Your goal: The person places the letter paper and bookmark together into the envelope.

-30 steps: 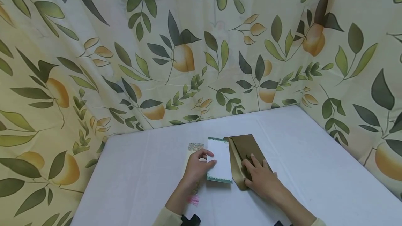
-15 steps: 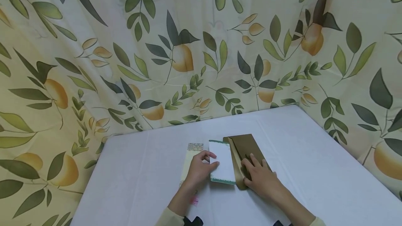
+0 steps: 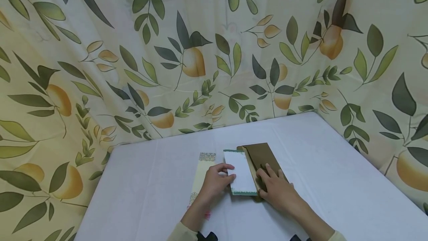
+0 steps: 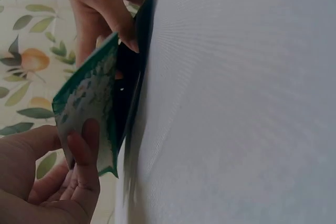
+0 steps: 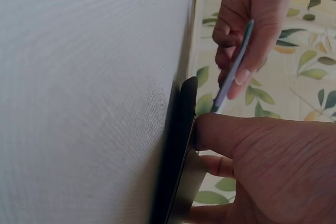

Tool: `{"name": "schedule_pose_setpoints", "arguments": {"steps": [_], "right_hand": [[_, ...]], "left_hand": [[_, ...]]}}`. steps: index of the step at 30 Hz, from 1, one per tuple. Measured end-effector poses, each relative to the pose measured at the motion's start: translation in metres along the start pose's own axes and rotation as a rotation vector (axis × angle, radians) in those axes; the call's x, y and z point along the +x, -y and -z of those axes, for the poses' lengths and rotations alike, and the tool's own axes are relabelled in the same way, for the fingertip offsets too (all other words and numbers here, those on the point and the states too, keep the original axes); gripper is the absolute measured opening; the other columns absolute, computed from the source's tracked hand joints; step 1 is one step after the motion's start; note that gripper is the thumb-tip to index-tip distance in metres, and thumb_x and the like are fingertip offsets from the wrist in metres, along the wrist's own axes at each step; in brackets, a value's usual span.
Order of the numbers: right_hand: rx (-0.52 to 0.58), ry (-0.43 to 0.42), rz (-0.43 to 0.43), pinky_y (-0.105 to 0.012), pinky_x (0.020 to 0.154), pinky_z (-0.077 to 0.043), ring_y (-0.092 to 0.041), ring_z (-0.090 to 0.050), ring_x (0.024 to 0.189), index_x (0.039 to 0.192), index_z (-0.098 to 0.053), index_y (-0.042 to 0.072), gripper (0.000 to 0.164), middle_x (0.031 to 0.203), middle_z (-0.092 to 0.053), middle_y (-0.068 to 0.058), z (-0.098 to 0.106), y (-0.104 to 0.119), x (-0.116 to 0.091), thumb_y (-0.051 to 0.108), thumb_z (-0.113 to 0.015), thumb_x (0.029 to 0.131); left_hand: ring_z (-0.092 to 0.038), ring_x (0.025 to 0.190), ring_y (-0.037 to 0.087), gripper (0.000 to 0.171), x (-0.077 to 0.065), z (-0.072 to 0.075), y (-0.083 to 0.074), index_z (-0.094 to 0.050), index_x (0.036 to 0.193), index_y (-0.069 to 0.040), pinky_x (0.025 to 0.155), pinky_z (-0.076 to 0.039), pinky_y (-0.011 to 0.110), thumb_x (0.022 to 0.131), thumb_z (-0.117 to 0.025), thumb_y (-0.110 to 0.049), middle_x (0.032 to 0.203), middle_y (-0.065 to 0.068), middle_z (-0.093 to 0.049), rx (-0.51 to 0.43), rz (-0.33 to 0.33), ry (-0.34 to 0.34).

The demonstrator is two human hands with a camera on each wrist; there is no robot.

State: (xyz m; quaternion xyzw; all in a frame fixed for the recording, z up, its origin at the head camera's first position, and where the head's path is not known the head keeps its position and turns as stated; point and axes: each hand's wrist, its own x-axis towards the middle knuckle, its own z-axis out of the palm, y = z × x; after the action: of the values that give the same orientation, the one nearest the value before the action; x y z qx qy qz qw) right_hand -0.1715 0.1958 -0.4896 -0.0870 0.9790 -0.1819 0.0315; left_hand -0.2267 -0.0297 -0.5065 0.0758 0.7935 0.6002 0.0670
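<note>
My left hand [image 3: 215, 182] pinches the left edge of a white card [image 3: 241, 176] with green top and bottom borders, thumb on its face. In the left wrist view the card [image 4: 86, 90] stands tilted, its far edge at the mouth of a brown envelope [image 3: 260, 153]. The envelope lies on the white-covered table, its pale flap folded out to the left and partly behind the card. My right hand [image 3: 276, 192] rests on the envelope with fingers spread. In the right wrist view its thumb [image 5: 215, 132] touches the envelope's edge and the other fingers press on its panel.
A pale yellow strip [image 3: 203, 169] with glittery patterned ends and a pink fringe [image 3: 208, 215] lies left of the card, partly under my left forearm. A curtain [image 3: 214, 66] printed with leaves and fruit hangs behind the table [image 3: 150, 189].
My left hand has moved right with the card, which now overlaps the envelope's flap and covers most of it. My right hand and the envelope have stayed in place.
</note>
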Motion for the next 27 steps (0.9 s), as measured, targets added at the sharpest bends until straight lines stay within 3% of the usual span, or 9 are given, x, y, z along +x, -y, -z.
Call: {"name": "schedule_pose_setpoints", "arguments": {"steps": [8, 15, 21, 27], "right_hand": [[0.013, -0.003, 0.006, -0.088, 0.071, -0.038, -0.076, -0.033, 0.126, 0.126, -0.052, 0.019, 0.038, 0.156, -0.035, -0.034, 0.001, 0.000, 0.000, 0.021, -0.072, 0.094], [0.025, -0.003, 0.000, -0.088, 0.073, -0.037, -0.076, -0.032, 0.127, 0.124, -0.051, 0.019, 0.036, 0.157, -0.034, -0.034, 0.002, 0.000, 0.000, 0.021, -0.071, 0.094], [0.030, -0.007, 0.002, -0.088, 0.073, -0.038, -0.076, -0.032, 0.126, 0.124, -0.051, 0.020, 0.037, 0.156, -0.035, -0.034, 0.002, -0.001, 0.000, 0.020, -0.072, 0.093], [0.027, -0.006, 0.008, -0.088, 0.072, -0.037, -0.076, -0.032, 0.126, 0.126, -0.051, 0.019, 0.039, 0.156, -0.035, -0.034, 0.002, -0.001, 0.000, 0.017, -0.070, 0.092]], "left_hand": [[-0.065, 0.073, 0.012, 0.028, -0.002, -0.001, 0.000, -0.076, 0.115, -0.006, 0.061, -0.054, 0.026, 0.088, -0.080, 0.000, 0.094, 0.003, -0.063, -0.018, 0.046, 0.056], [-0.065, 0.069, 0.012, 0.033, 0.000, -0.004, 0.000, -0.073, 0.121, -0.002, 0.060, -0.055, 0.025, 0.089, -0.078, 0.000, 0.088, 0.001, -0.066, 0.037, 0.019, 0.092], [-0.055, 0.060, 0.008, 0.035, 0.003, -0.008, -0.005, -0.073, 0.123, 0.001, 0.050, -0.043, 0.022, 0.088, -0.077, 0.002, 0.072, -0.002, -0.062, 0.104, -0.043, 0.078], [-0.054, 0.059, 0.008, 0.037, 0.005, -0.011, -0.006, -0.072, 0.125, 0.000, 0.051, -0.043, 0.022, 0.089, -0.077, 0.001, 0.063, -0.002, -0.059, 0.144, -0.010, 0.040]]}}
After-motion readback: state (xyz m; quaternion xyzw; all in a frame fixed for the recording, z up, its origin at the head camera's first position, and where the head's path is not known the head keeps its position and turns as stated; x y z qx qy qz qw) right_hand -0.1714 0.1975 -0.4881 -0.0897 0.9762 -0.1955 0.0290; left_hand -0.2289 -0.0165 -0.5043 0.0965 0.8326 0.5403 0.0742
